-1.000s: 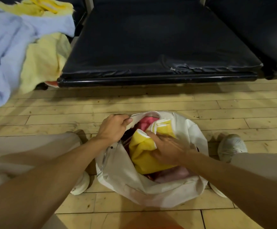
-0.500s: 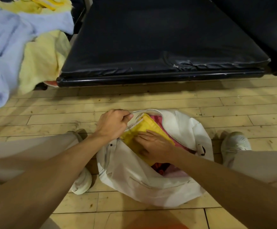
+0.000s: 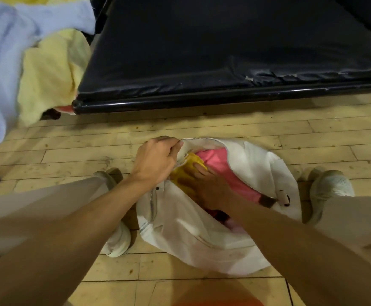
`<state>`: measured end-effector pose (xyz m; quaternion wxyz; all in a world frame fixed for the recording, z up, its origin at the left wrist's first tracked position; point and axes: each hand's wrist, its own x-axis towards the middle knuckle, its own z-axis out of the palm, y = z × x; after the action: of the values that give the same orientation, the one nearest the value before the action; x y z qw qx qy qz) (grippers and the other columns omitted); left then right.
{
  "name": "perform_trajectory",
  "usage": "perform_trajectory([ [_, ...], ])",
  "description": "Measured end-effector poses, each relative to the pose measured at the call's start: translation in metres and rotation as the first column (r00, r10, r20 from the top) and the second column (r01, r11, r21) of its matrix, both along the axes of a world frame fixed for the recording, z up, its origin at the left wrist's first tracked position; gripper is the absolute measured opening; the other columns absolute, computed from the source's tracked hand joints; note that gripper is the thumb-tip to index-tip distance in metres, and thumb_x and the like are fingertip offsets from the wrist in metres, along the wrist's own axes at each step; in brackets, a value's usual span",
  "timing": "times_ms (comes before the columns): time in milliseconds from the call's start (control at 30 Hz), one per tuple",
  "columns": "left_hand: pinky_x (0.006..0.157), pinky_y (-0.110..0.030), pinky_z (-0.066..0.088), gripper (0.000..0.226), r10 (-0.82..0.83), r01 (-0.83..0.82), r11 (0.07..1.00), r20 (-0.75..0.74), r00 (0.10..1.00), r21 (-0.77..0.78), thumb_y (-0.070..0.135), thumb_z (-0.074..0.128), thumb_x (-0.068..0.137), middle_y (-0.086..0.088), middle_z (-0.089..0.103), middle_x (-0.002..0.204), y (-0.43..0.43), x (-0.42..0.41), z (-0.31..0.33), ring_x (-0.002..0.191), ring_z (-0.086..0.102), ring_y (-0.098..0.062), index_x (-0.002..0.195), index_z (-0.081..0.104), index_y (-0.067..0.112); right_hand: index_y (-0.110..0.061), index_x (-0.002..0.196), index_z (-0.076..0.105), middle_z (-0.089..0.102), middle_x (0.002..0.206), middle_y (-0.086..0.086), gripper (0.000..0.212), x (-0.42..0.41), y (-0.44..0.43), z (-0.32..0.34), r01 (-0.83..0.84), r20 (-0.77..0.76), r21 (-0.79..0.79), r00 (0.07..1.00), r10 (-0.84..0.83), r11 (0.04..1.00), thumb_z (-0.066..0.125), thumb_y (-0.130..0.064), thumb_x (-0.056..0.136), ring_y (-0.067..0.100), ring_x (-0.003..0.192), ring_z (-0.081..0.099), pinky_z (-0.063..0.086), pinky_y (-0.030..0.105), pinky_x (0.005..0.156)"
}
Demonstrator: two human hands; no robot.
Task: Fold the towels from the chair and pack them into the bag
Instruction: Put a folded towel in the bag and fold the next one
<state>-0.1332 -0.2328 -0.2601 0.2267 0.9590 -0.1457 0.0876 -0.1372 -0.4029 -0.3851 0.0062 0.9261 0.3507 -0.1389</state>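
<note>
Head view: left hand (image 3: pixel 155 160) curled tight on the zipper rim of the white bag (image 3: pixel 191 235), which sits on the floor. Right hand (image 3: pixel 209 186) is inside it, fingers flat, pressing the yellow towel (image 3: pixel 185 171) beside the pink towel (image 3: pixel 222 166). Blue towel (image 3: pixel 3 62) is draped upper left.

warm, yellowish indoor light, fairly dim. a thin glare streak runs along the front rail of the black seat (image 3: pixel 224 51), and its shadow darkens the wooden floor (image 3: pixel 69 155) just beneath. the right hand (image 3: pixel 211 188) lies in shade inside the white bag (image 3: pixel 202 239). floorboards and seat edge bow toward the frame edges. the near forearms look soft, and an orange cast tints the bottom centre.
</note>
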Motion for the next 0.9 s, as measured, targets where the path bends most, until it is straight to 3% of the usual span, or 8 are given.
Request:
perform_trajectory([
  [167, 0.061, -0.03, 0.043, 0.033, -0.018, 0.02, 0.998, -0.038, 0.999, 0.061, 0.031, 0.045, 0.099, 0.005, 0.06, 0.073, 0.004, -0.005, -0.004, 0.068, 0.057, -0.018, 0.084, 0.069, 0.014, -0.03, 0.133, 0.056, 0.046, 0.145, 0.003, 0.064, 0.007, 0.0, 0.009, 0.024, -0.079, 0.092, 0.997, -0.017, 0.995, 0.025, -0.061, 0.087, 0.031, 0.139, 0.036, 0.031, 0.05, 0.112],
  [267, 0.062, -0.03, 0.041, 0.032, 0.016, -0.006, 0.997, -0.125, 0.992, 0.079, 0.035, 0.044, 0.099, 0.008, 0.053, 0.069, -0.002, -0.009, -0.005, 0.068, 0.054, -0.016, 0.082, 0.066, 0.019, -0.027, 0.144, 0.043, 0.032, 0.153, -0.002, 0.063, 0.003, -0.014, 0.02, 0.002, -0.106, 0.153, 0.994, 0.015, 0.988, 0.033, -0.06, 0.092, 0.026, 0.147, 0.018, 0.019, 0.046, 0.118],
  [367, 0.062, -0.03, 0.04, 0.032, 0.035, -0.018, 0.996, -0.203, 0.979, 0.085, 0.038, 0.042, 0.099, 0.004, 0.059, 0.076, -0.005, -0.012, -0.005, 0.073, 0.056, -0.018, 0.086, 0.066, 0.022, -0.025, 0.152, 0.024, 0.01, 0.162, -0.004, 0.061, -0.003, -0.029, 0.046, -0.015, -0.227, 0.102, 0.973, 0.038, 0.995, 0.047, -0.043, 0.098, 0.017, 0.15, -0.001, 0.009, 0.034, 0.121],
  [433, 0.067, -0.032, 0.046, 0.029, 0.04, -0.019, 0.995, -0.226, 0.973, 0.096, 0.038, 0.042, 0.099, 0.002, 0.066, 0.089, -0.004, -0.012, -0.002, 0.082, 0.061, -0.02, 0.095, 0.067, 0.023, -0.031, 0.152, 0.024, 0.011, 0.162, -0.008, 0.06, -0.006, -0.038, 0.068, 0.037, -0.302, 0.042, 0.953, -0.023, 0.998, 0.05, -0.035, 0.098, 0.012, 0.149, 0.007, 0.014, 0.03, 0.119],
  [500, 0.073, -0.034, 0.05, 0.026, 0.04, -0.014, 0.993, -0.23, 0.972, 0.114, 0.036, 0.042, 0.099, 0.004, 0.068, 0.104, -0.003, -0.01, 0.004, 0.09, 0.062, -0.02, 0.105, 0.066, 0.028, -0.033, 0.148, 0.032, 0.027, 0.158, -0.007, 0.054, -0.006, -0.045, 0.088, 0.105, -0.325, 0.023, 0.941, -0.092, 0.994, 0.05, -0.032, 0.098, 0.014, 0.145, 0.025, 0.026, 0.032, 0.115],
  [633, 0.082, -0.035, 0.051, 0.026, -0.052, 0.106, 0.983, -0.326, 0.944, 0.15, 0.033, 0.044, 0.098, 0.004, 0.064, 0.117, -0.007, -0.006, 0.032, 0.1, 0.06, -0.017, 0.114, 0.064, 0.028, -0.025, 0.135, 0.051, 0.06, 0.129, -0.002, 0.038, -0.003, -0.053, 0.128, 0.135, -0.246, -0.021, 0.96, -0.136, 0.991, 0.049, -0.027, 0.098, 0.019, 0.119, 0.055, 0.045, 0.03, 0.095],
  [767, 0.086, -0.035, 0.051, 0.022, -0.187, 0.259, 0.956, -0.397, 0.898, 0.136, 0.035, 0.049, 0.095, 0.006, 0.065, 0.109, -0.008, -0.01, 0.077, 0.1, 0.059, -0.014, 0.106, 0.067, 0.031, -0.021, 0.112, 0.066, 0.069, 0.104, -0.002, 0.028, -0.005, -0.052, 0.186, 0.089, -0.087, -0.104, 0.991, -0.098, 0.991, 0.048, -0.017, 0.092, 0.019, 0.099, 0.061, 0.049, 0.031, 0.08],
  [900, 0.078, -0.032, 0.045, 0.032, -0.199, 0.347, 0.848, -0.366, 0.909, 0.4, 0.053, 0.043, 0.092, 0.013, 0.059, 0.099, -0.009, -0.023, 0.128, 0.093, 0.055, -0.012, 0.109, 0.064, 0.035, -0.026, 0.108, 0.066, 0.067, 0.096, -0.009, 0.023, -0.008, -0.046, 0.244, 0.073, 0.037, -0.093, 0.997, -0.07, 0.993, 0.049, -0.03, 0.094, 0.014, 0.089, 0.059, 0.041, 0.028, 0.07],
])
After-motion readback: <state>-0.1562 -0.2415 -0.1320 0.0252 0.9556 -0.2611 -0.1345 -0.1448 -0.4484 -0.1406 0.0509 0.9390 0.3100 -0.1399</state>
